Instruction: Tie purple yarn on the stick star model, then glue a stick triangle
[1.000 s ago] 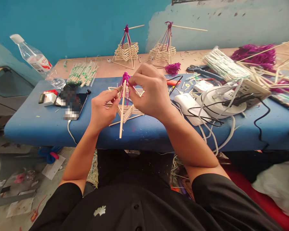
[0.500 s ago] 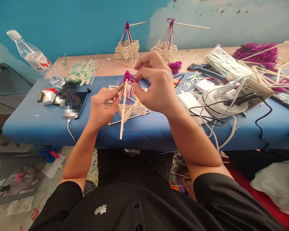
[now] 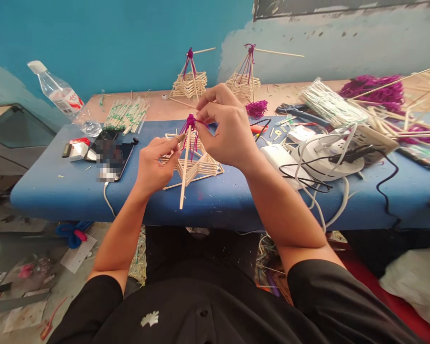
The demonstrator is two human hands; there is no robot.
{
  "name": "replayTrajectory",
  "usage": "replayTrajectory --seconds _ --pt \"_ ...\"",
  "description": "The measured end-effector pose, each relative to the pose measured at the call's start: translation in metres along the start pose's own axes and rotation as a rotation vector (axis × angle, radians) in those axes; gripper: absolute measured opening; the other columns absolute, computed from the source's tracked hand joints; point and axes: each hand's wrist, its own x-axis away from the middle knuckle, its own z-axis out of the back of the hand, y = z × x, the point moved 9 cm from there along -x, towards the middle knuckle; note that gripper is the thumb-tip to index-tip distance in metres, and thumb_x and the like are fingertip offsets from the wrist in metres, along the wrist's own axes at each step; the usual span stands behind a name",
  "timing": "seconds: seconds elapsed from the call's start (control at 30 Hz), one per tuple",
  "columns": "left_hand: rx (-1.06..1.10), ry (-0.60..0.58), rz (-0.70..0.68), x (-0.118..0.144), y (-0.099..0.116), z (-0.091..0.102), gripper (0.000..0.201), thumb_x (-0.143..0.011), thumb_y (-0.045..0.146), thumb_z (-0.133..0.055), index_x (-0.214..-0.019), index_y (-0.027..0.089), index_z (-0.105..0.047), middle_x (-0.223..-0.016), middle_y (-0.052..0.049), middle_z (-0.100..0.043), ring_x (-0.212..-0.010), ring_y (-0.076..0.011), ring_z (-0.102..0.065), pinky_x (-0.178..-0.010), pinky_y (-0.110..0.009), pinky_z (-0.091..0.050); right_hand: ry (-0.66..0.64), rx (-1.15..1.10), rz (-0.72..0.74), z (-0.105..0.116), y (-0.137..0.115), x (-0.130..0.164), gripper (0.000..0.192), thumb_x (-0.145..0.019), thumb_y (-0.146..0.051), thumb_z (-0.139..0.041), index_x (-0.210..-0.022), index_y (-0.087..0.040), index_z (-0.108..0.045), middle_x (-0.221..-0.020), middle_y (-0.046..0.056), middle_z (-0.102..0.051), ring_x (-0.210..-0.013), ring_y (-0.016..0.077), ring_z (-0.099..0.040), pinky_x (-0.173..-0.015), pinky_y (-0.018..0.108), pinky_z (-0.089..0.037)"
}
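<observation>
Head view: your left hand (image 3: 155, 162) pinched the upright stick (image 3: 184, 169) of the stick frame (image 3: 197, 165) on the blue table (image 3: 57, 188), unchanged from a second before. Your right hand (image 3: 225, 131), having risen off the frame, pinched the purple yarn (image 3: 191, 122) at the stick's top, suggesting the binding was being drawn tight.

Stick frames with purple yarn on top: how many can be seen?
3. One frame lies on the blue table between the left hand and right hand. Two stand near the wall: left one, right one. The clutter at right may hide more.
</observation>
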Motion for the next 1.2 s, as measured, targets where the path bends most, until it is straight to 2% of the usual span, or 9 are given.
replayTrajectory --seconds 0.1,0.37,0.47,0.57,0.73,0.9,1.0,1.07,1.2 --pt "-0.001 -0.003 0.006 -0.001 -0.001 0.0 0.019 -0.096 0.016 -0.064 -0.102 0.024 -0.081 -0.09 -0.003 -0.077 -0.086 -0.0186 -0.064 -0.087 -0.033 -0.053 -0.005 -0.009 0.001 -0.001 -0.001 -0.001 0.017 -0.092 -0.016 -0.068 -0.081 -0.024 -0.058 -0.123 0.012 -0.066 -0.112 0.0233 -0.061 -0.1 0.047 -0.06" --pt "-0.004 0.031 -0.009 -0.001 -0.001 0.006 0.015 -0.095 0.02 -0.069 -0.099 0.025 -0.082 -0.093 -0.001 -0.081 -0.09 -0.0188 -0.07 -0.089 -0.035 -0.057 0.013 0.031 0.039 0.001 -0.002 0.0 0.015 -0.089 -0.012 -0.065 -0.081 -0.024 -0.06 -0.118 0.009 -0.068 -0.109 0.0221 -0.064 -0.098 0.045 -0.06" --pt "-0.003 0.098 -0.042 -0.012 0.004 0.017 0.015 -0.092 0.018 -0.071 -0.098 0.026 -0.083 -0.096 0.0 -0.083 -0.09 -0.0182 -0.072 -0.086 -0.036 -0.059 0.018 0.037 0.058 0.002 -0.004 0.0 0.015 -0.09 -0.013 -0.062 -0.081 -0.024 -0.062 -0.115 0.009 -0.069 -0.106 0.0217 -0.065 -0.092 0.043 -0.06" --pt "0.032 0.138 -0.059 -0.035 0.01 0.024 0.02 -0.095 0.017 -0.069 -0.106 0.027 -0.082 -0.102 -0.001 -0.083 -0.091 -0.0178 -0.074 -0.079 -0.034 -0.06 0.018 0.025 0.055 0.002 -0.003 0.0 0.013 -0.092 -0.015 -0.062 -0.083 -0.024 -0.063 -0.115 0.008 -0.07 -0.106 0.0219 -0.066 -0.09 0.042 -0.061" --pt "0.125 -0.019 0.006 -0.073 0.014 0.004 0.038 -0.09 0.022 -0.081 -0.127 0.028 -0.077 -0.12 -0.004 -0.083 -0.104 -0.0223 -0.08 -0.087 -0.037 -0.067 0.027 -0.016 -0.009 0.002 0.003 0.001 0.009 -0.091 -0.018 -0.065 -0.084 -0.023 -0.065 -0.114 0.009 -0.07 -0.103 0.0223 -0.065 -0.091 0.044 -0.062" --pt "0.194 -0.13 0.073 -0.073 0.014 -0.01 0.066 -0.075 0.026 -0.098 -0.135 0.028 -0.07 -0.124 -0.006 -0.082 -0.118 -0.0286 -0.079 -0.097 -0.044 -0.07 0.011 -0.074 -0.068 0.001 0.012 0.006 0.009 -0.081 -0.013 -0.062 -0.078 -0.021 -0.063 -0.107 0.007 -0.07 -0.098 0.0197 -0.065 -0.086 0.04 -0.06" --pt "0.226 -0.144 0.077 -0.067 0.018 -0.009 0.053 -0.079 0.018 -0.091 -0.129 0.024 -0.074 -0.124 -0.006 -0.082 -0.115 -0.0259 -0.08 -0.1 -0.042 -0.071 -0.003 -0.134 -0.095 -0.002 0.016 0.009 0.009 -0.084 -0.013 -0.061 -0.079 -0.02 -0.066 -0.111 0.007 -0.07 -0.1 0.0176 -0.066 -0.082 0.036 -0.059" --pt "0.201 -0.131 0.087 -0.065 0.02 -0.006 0.045 -0.083 0.011 -0.083 -0.126 0.022 -0.076 -0.116 -0.006 -0.083 -0.108 -0.024 -0.082 -0.098 -0.041 -0.071 -0.012 -0.188 -0.133 -0.005 0.019 0.01 0.01 -0.086 -0.015 -0.062 -0.08 -0.019 -0.068 -0.112 0.007 -0.07 -0.099 0.0162 -0.065 -0.076 0.032 -0.058" --pt "0.153 -0.069 0.1 -0.061 0.025 0.004 0.047 -0.086 0.008 -0.077 -0.131 0.022 -0.076 -0.103 -0.004 -0.085 -0.1 -0.0218 -0.083 -0.096 -0.039 -0.072 -0.035 -0.274 -0.214 -0.011 0.023 0.011 0.009 -0.087 -0.015 -0.066 -0.08 -0.019 -0.071 -0.109 0.007 -0.07 -0.094 0.0143 -0.064 -0.066 0.027 -0.053"
